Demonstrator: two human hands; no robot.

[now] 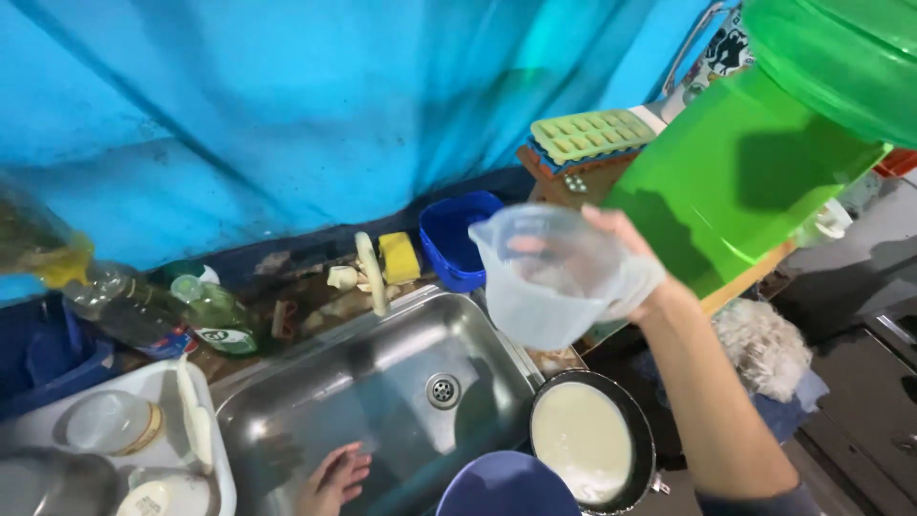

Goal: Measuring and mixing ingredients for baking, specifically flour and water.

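My right hand [626, 268] holds up a clear plastic measuring jug [544, 277] above the right edge of the steel sink [382, 382], tilted on its side. Below it sits a dark frying pan [645, 449] filled with pale batter or milk [581, 440]. My left hand [334, 481] rests low inside the sink basin near the front edge, fingers spread, holding nothing. A blue round object [506, 484] shows at the bottom edge beside the pan.
A blue tarp [287, 105] hangs behind the sink. Along the back: green bottle [218, 315], clear bottle [115, 301], yellow sponge [399, 256], blue tub [454, 239]. White tray [205, 382] with jars at left. Large green container [764, 153] and ice-cube tray [597, 134] at right.
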